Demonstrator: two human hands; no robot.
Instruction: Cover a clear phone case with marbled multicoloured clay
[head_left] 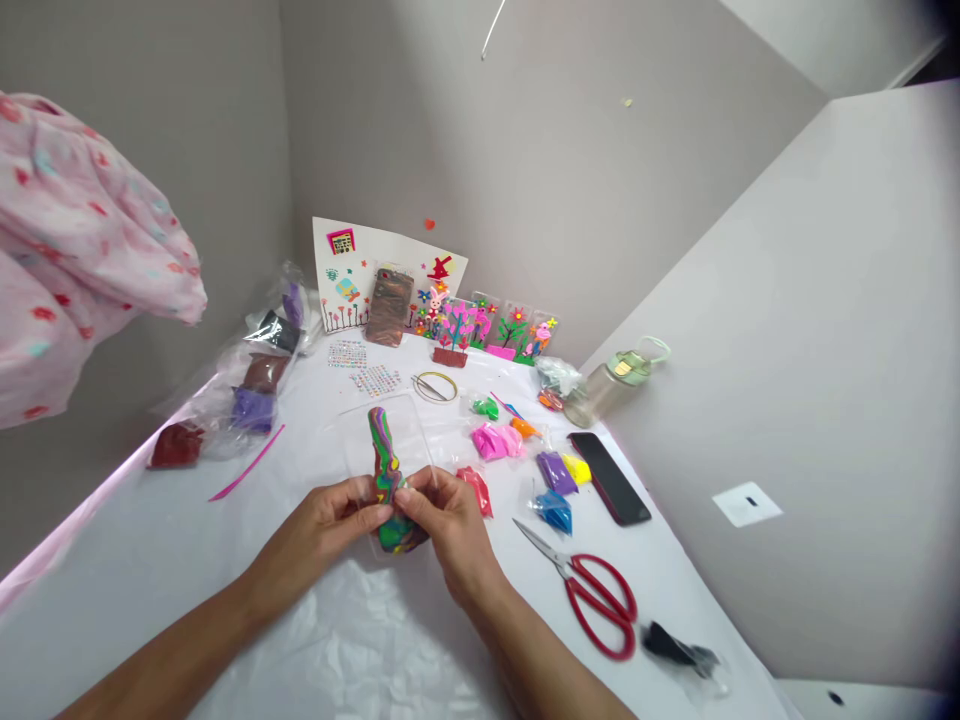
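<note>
Swirled multicoloured modelling clay (pixel 384 450) lies as a long strip, wider at the bottom, over a clear rectangular case (pixel 420 425) that looks like a phone case. My left hand (pixel 334 515) pinches the clay and case from the left side, its thumb on the lower part of the strip. From the right, my right hand (pixel 454 525) closes on the same piece, thumb pressed onto the clay. The fingers behind the case are partly hidden. Beyond the right fingers lies a red clay packet (pixel 475 490).
Red-handled scissors (pixel 600 600), a black clay packet (pixel 679 650) and a phone (pixel 611 478) lie right. Several coloured clay packets (pixel 555 472) and a bottle (pixel 611 385) stand beyond. Bagged clay (pixel 255 405) lines the left edge; decorated cases (pixel 514 325) lean at the back.
</note>
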